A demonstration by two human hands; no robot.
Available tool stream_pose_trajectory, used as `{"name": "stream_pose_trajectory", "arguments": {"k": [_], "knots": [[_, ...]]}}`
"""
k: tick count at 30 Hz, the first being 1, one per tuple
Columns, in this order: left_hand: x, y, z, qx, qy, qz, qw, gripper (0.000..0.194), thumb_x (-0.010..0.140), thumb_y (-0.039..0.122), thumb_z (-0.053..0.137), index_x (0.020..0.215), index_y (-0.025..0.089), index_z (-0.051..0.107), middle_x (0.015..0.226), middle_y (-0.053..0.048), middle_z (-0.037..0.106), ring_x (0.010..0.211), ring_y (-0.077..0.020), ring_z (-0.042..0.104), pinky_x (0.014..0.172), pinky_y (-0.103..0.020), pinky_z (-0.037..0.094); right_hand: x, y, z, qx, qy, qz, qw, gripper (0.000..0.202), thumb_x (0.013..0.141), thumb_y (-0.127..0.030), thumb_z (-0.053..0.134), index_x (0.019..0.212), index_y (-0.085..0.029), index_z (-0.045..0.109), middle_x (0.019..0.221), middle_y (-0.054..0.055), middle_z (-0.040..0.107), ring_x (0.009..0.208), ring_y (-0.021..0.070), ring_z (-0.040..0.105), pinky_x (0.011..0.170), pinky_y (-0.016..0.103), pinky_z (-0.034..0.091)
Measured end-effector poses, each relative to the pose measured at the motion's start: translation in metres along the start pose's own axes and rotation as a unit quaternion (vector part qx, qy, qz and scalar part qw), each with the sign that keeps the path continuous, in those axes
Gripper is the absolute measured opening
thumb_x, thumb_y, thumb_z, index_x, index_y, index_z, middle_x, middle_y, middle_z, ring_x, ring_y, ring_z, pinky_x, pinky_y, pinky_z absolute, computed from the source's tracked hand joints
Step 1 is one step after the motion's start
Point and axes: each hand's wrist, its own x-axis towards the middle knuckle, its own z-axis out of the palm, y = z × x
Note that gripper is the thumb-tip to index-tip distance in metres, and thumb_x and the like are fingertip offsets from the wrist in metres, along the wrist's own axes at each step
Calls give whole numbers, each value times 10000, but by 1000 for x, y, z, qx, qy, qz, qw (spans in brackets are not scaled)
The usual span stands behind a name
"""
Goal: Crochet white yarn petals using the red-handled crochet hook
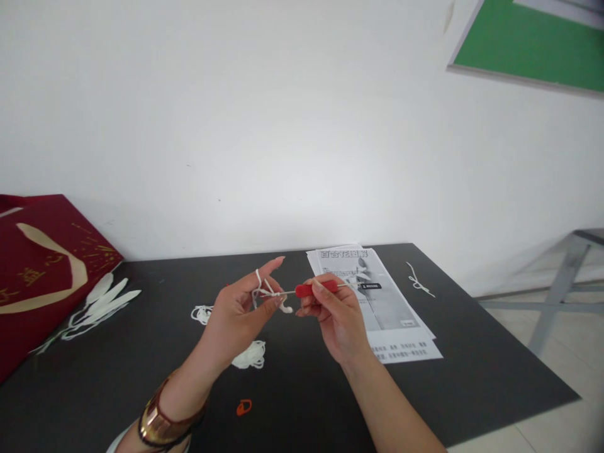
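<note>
My left hand (240, 314) pinches white yarn (268, 290) between thumb and a finger, with a strand looped round the raised index finger. A crochet hook (309, 289) with a red handle is gripped in my right hand (337, 311). Its thin metal shaft points left and meets the yarn at my left fingertips; the hook's tip is hidden there. A short curled white piece (285, 306) hangs just below. White yarn bundles lie on the table beneath my left hand, one bundle (251, 355) nearer me and another (202, 314) partly behind the hand.
An orange stitch marker (244, 408) lies near the front of the black table (302, 402). Printed sheets (396, 314) are behind my right hand, a knotted white string (418, 281) beyond them. Crocheted white petals (106, 299) rest at left by a red bag (42, 270).
</note>
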Motion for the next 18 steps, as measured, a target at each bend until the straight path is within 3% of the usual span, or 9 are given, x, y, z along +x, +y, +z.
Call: {"name": "stream_pose_trajectory", "arguments": {"k": [6, 10, 15, 18], "knots": [[1, -7, 6, -121, 62, -38, 990, 662, 675, 171, 795, 1299, 248, 590, 690, 31, 665, 633, -115, 584, 655, -242, 485, 2, 6, -2, 56, 2, 40, 998, 172, 748, -295, 768, 794, -157, 678, 599, -8, 689, 485, 88, 609, 526, 205, 590], [1, -14, 13, -154, 114, -27, 981, 633, 671, 159, 803, 1266, 261, 614, 700, 45, 685, 659, -108, 606, 731, -253, 488, 5, 10, -2, 78, 19, 50, 996, 163, 751, -282, 763, 802, -146, 690, 633, 4, 699, 521, 92, 620, 544, 211, 600], [-2, -17, 19, -139, 134, -30, 981, 592, 675, 166, 804, 1236, 258, 639, 767, 13, 721, 710, -147, 634, 805, -308, 484, 2, 11, 1, 47, 18, 12, 999, 140, 765, -281, 751, 803, -159, 693, 648, 9, 709, 556, 103, 635, 559, 209, 584], [-3, -17, 24, -155, 156, -33, 975, 649, 667, 164, 805, 1279, 232, 602, 714, 33, 713, 690, -139, 635, 800, -301, 485, -3, 12, 4, -38, 23, -48, 998, 119, 805, -290, 711, 828, -173, 700, 672, 11, 714, 577, 118, 651, 574, 232, 584]]}}
